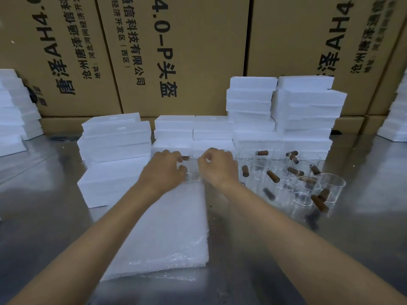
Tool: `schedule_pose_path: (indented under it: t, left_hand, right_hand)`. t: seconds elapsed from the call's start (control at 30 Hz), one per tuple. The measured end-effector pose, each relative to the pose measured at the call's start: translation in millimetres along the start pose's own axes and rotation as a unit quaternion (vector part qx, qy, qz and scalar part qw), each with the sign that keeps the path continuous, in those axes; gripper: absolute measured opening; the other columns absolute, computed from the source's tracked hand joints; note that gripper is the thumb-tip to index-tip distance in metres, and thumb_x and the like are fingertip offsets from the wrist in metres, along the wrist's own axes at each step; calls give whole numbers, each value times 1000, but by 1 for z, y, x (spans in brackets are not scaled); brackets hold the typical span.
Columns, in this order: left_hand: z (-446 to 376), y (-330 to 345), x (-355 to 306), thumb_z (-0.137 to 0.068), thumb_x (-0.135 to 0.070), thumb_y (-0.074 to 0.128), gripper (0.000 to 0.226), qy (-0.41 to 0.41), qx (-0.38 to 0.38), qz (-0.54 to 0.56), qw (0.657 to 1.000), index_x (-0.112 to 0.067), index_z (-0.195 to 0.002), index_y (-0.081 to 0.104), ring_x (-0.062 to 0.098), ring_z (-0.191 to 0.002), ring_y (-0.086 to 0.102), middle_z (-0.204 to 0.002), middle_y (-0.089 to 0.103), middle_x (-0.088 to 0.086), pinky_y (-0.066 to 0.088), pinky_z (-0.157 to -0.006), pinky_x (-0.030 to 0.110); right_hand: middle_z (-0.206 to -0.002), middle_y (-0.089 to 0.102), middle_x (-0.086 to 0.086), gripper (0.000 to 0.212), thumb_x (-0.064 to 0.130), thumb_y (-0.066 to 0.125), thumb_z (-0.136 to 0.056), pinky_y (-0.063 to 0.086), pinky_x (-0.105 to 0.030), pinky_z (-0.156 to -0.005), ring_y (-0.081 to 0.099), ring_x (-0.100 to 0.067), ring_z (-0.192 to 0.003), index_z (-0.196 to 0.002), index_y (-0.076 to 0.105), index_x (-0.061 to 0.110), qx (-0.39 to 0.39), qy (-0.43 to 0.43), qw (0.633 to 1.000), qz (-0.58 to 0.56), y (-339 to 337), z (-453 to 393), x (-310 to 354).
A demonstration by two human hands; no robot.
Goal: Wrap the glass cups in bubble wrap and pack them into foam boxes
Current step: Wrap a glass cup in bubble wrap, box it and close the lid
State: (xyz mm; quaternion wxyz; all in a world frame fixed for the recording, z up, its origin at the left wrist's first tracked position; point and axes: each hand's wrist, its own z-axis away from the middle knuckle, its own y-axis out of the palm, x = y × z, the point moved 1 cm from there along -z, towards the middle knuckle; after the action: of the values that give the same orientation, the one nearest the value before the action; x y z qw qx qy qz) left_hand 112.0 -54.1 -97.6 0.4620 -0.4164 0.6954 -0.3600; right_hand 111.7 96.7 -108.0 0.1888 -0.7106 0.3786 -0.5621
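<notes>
A glass cup (pixel 193 172) with a brown wooden handle lies at the far end of a stack of bubble wrap sheets (pixel 167 230) on the metal table. My left hand (pixel 165 168) and my right hand (pixel 217 165) reach out side by side and grip the cup together with the edge of the top sheet, fingers curled around it. The cup is mostly hidden between my hands. Several more glass cups (pixel 306 186) with brown handles stand to the right. White foam boxes (pixel 114 137) are stacked behind and to the left.
Taller foam box stacks (pixel 306 106) stand at the back right, others at the far left (pixel 13 111) and far right edge (pixel 396 119). Large printed cardboard cartons (pixel 180 47) wall off the back. The steel table (pixel 44 216) shows bare at front left and front right.
</notes>
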Motion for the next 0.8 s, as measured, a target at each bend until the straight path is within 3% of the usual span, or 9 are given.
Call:
schedule_pose_path:
  t: [0.13,0.23,0.37,0.53,0.6,0.7,0.8]
  left_hand:
    - [-20,28,-49,-95,-31,54,32,71,23,40,996,-23,-125,61,21,-114,53,-125,59,2,45,-85,33]
    - [-45,45,-80,-95,-29,56,30,82,52,93,991,-22,-124,60,17,-100,54,-121,60,0,42,-73,27]
    - [-86,66,-112,-97,-25,53,33,64,73,143,985,-18,-129,55,22,-93,60,-113,64,4,47,-81,31]
    - [-146,98,-139,-98,-25,48,38,50,82,126,987,-21,-136,49,20,-75,53,-95,63,6,43,-73,31]
    - [-168,111,-144,-98,-25,49,46,50,91,86,991,-25,-143,43,25,-86,59,-106,65,7,49,-82,36]
    - [-199,131,-144,-95,-22,55,56,45,103,26,993,-28,-149,39,30,-124,52,-143,53,6,45,-102,39]
    - [-220,150,-139,-90,-19,67,54,34,104,60,992,-25,-141,51,28,-126,51,-146,50,6,42,-97,32]
  right_hand:
    - [-109,69,0,23,29,47,-97,42,-40,-95,50,-26,-116,-103,67,19,-57,11,998,6,-34,-7,-46]
    - [-113,69,0,23,27,50,-96,43,-40,-97,52,-26,-118,-109,67,18,-95,39,995,0,-61,-16,-84]
    - [-120,65,-2,28,26,49,-96,41,-41,-101,50,-27,-120,-119,64,17,-117,60,991,13,-93,-35,-128]
    - [-123,64,-3,32,25,47,-99,31,-41,-103,43,-26,-125,-126,60,16,-127,58,988,65,-128,-68,-175]
    - [-126,63,-5,35,22,45,-98,32,-41,-105,40,-26,-128,-130,58,16,-106,65,988,91,-136,-83,-192]
    - [-133,57,-9,43,22,41,-99,32,-41,-108,32,-29,-135,-140,52,20,-32,78,986,142,-140,-110,-208]
    - [-144,44,-12,46,28,41,-100,30,-43,-111,25,-31,-141,-146,47,25,6,76,981,180,-135,-135,-216]
